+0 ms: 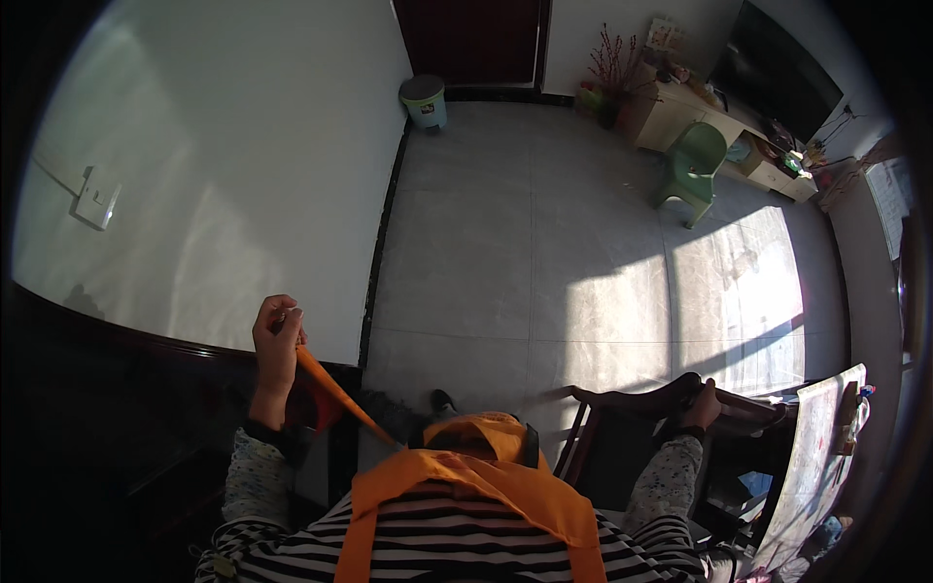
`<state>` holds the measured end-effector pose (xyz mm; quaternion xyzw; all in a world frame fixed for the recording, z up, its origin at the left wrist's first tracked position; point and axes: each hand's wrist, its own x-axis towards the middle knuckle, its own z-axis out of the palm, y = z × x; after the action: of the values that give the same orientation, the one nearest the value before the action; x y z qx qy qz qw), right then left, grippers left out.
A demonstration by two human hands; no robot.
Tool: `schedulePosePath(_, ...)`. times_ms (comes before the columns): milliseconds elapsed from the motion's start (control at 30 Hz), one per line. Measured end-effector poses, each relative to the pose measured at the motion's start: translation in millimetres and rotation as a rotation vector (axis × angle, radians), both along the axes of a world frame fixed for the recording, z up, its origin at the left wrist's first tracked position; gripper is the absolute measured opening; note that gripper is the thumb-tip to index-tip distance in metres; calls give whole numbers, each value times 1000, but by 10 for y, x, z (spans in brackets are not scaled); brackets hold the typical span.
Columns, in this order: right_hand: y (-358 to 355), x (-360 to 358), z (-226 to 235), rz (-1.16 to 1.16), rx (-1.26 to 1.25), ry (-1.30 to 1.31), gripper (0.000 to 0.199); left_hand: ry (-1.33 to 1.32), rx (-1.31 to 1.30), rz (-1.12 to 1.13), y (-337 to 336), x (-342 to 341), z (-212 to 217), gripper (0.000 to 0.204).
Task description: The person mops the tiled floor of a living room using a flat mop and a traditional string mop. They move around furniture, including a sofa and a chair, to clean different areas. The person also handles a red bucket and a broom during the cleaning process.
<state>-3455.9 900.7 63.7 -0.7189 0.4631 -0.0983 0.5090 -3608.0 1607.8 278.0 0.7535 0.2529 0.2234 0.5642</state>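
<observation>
Raised on the left, by the white wall, my left hand [279, 338] is closed around the end of an orange apron strap [338, 391]. The strap runs taut down to the orange apron [457, 474] on my chest, over a black-and-white striped top [437, 525]. On the right, my right hand [704, 406] grips the curved top rail of a dark wooden chair [632, 400]. Its fingers are partly hidden by shadow. Patterned sleeves cover both forearms.
To the right of the chair is a table with a pale cover [812, 457]. A dark ledge [185, 345] runs along the left wall. Farther off stand a green child's chair [695, 160], a lidded bin [425, 102], and a low cabinet [671, 112] below a television [776, 73].
</observation>
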Motion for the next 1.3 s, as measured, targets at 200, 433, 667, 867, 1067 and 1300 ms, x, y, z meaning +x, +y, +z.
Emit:
schedulePosePath(200,2163,-170,246,256,-278,188,78,-31,-40,-152,29,178,-112,10)
schedulePosePath(433,3229,-523,323,764,-421,186,87,-5,-98,-126,303,-60,-40,12)
schedulePosePath(667,3401,-493,428,1119,-548,130,81,-30,-114,-151,368,-306,24,15)
schedulePosePath(867,3646,-324,409,1189,-663,145,61,-42,-84,-162,340,-339,64,15)
schedulePosePath(1067,3960,237,303,1194,-665,-32,54,9,-73,-174,365,-238,31,15)
schedulePosePath(1300,4933,1670,756,1234,-615,128,52,45,-121,-114,368,-124,82,16)
